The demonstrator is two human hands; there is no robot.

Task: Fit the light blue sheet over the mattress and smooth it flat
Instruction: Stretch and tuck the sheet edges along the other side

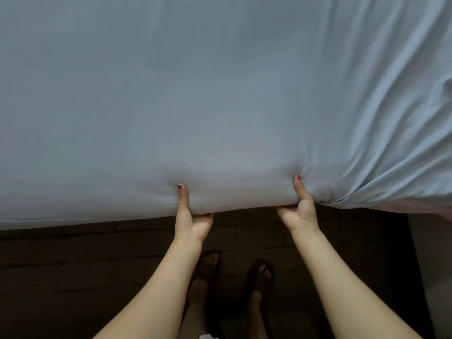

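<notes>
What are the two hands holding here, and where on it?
Both the left hand and right hand grip the light blue sheet at its near edge, thumbs on top, fingers curled underneath.

Count: 1 light blue sheet (195,94), 1 mattress with a pinkish edge (415,207) showing at right, 2 hands gripping the sheet edge – left hand (192,220), right hand (299,214) – 2 sandalled feet (210,265), 1 dark floor (73,265).
</notes>
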